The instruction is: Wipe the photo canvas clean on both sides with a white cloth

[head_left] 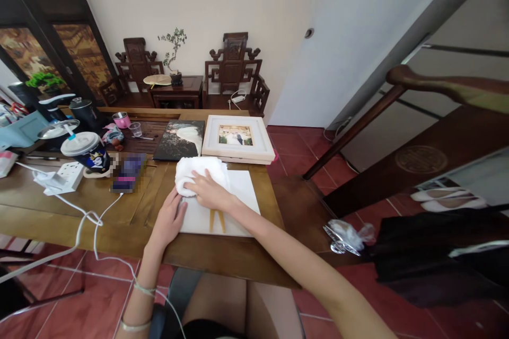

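My right hand [209, 190] lies palm down on a folded white towel [201, 172], fingers spread and pressing flat, not curled round it. The towel sits on the far left corner of a flat white rectangular board [242, 196] that lies on the brown wooden surface [119, 212] right in front of me. My left hand [169, 220] rests at the board's left edge, fingers loosely extended and touching the edge, gripping nothing as far as I can see. Two thin pale wooden strips [217, 220] show on the board's near part, just below my right wrist.

Just beyond the board, touching or nearly so: a white framed photo [237, 139] lying flat, and beside it on the left a dark unframed photo print [180, 139]. Left of the towel, a blurred dark purple flat object [129, 172]. Further left, a dark paper cup with a white lid [88, 151], a white power strip [63, 177] with white cables [89, 220] trailing off the near edge. A small pink cup [121, 119] and a clear glass [135, 128] stand near the far side. Off to the right, a crumpled clear plastic wrapper [348, 235] on a dark wooden bench [306, 212].
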`<act>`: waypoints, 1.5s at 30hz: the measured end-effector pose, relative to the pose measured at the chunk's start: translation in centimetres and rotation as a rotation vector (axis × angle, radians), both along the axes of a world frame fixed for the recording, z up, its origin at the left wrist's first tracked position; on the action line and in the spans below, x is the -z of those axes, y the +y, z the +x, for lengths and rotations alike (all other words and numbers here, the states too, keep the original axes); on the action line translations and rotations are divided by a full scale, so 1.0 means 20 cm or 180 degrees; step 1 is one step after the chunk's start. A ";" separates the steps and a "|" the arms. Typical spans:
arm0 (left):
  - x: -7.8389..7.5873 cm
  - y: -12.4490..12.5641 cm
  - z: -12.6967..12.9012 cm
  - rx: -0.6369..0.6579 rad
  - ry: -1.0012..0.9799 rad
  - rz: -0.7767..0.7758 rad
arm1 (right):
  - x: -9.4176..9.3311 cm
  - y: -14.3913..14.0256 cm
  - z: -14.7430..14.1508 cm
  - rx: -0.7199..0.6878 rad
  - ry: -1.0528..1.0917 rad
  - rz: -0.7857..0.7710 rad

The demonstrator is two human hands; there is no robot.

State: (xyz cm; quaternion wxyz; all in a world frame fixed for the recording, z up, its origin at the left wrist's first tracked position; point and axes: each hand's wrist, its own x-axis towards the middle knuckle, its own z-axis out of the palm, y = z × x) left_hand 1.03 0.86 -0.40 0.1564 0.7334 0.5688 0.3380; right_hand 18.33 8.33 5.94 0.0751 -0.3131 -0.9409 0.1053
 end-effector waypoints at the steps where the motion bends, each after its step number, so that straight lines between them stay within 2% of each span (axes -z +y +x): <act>1: 0.00 0.00 0.00 -0.0001 0.0001 0.0012 | 0.00 0.00 -0.02 -0.0007 0.0012 0.0004; 5: 0.01 0.00 0.00 -0.0003 -0.0062 0.0018 | 0.00 0.02 0.06 0.0103 0.0038 -0.0056; 9: 0.01 -0.01 -0.01 -0.0005 -0.0128 0.0007 | 0.04 0.04 0.29 0.0419 0.0060 -0.0131; 12: 0.01 -0.01 0.00 -0.0003 -0.0125 0.0001 | 0.08 0.00 0.46 0.0700 0.0078 -0.0122; 14: 0.01 -0.01 0.00 -0.0003 -0.0125 -0.0013 | 0.11 -0.08 0.54 0.0847 0.0059 -0.0096; 17: 0.00 -0.01 0.00 -0.0019 -0.0124 -0.0016 | 0.14 -0.28 0.59 0.0832 0.0007 -0.0065; 21: 0.00 -0.01 0.01 -0.0011 -0.0123 -0.0007 | 0.15 -0.58 0.61 0.0442 -0.0004 0.0102; 24: 0.00 0.00 0.01 -0.0004 -0.0091 0.0008 | 0.14 -0.68 0.65 0.0173 0.0011 0.0085; 27: 0.00 0.00 0.01 -0.0008 -0.0022 -0.0001 | 0.12 -0.61 0.67 0.0127 0.0036 -0.0023; 34: 0.00 0.00 0.00 -0.0018 -0.0066 -0.0051 | 0.09 -0.12 0.60 0.0593 0.0039 -0.0255; 37: 0.00 0.00 0.00 -0.0029 -0.0061 -0.0075 | 0.09 -0.01 0.57 0.0668 0.0080 -0.0159; 39: 0.00 0.00 0.00 -0.0031 -0.0053 -0.0086 | 0.10 -0.02 0.56 0.0671 0.0093 -0.0119; 41: 0.00 0.00 0.00 -0.0041 -0.0064 -0.0083 | 0.11 -0.10 0.57 0.0647 0.0093 -0.0100; 45: 0.00 -0.01 0.01 -0.0047 -0.0077 -0.0050 | 0.14 -0.38 0.61 0.0516 0.0116 -0.0009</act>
